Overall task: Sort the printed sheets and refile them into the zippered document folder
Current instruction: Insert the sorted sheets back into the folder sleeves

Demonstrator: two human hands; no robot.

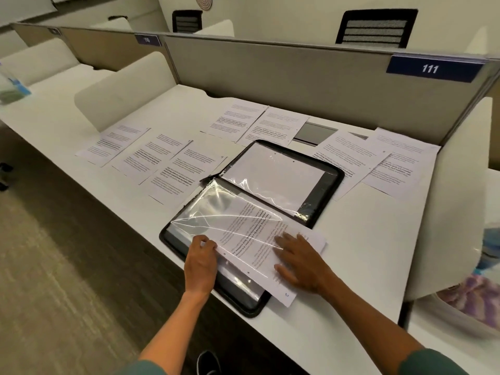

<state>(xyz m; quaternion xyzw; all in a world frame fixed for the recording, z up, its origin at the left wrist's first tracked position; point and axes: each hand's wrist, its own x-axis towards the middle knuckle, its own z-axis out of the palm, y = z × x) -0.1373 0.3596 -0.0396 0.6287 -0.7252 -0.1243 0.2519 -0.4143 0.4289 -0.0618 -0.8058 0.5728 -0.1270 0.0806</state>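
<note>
A black zippered document folder (334,171) lies open on the white desk (365,239), with clear plastic sleeves on both halves. A printed sheet (259,234) lies partly under the near clear sleeve (205,209), its right end sticking out past the folder. My left hand (201,262) pinches the sheet's left edge at the sleeve. My right hand (300,262) rests flat with spread fingers on the sheet's right part. The far sleeve holds a blank white sheet (273,169). Several printed sheets lie spread on the desk at the left (151,155), back (251,123) and right (378,161).
A grey partition (284,74) with a blue label 111 (433,69) runs along the desk's back. White side dividers stand at the left (121,96) and right (454,198). A grey cable hatch (313,133) sits at the desk's back. Dark office chairs stand behind the partition.
</note>
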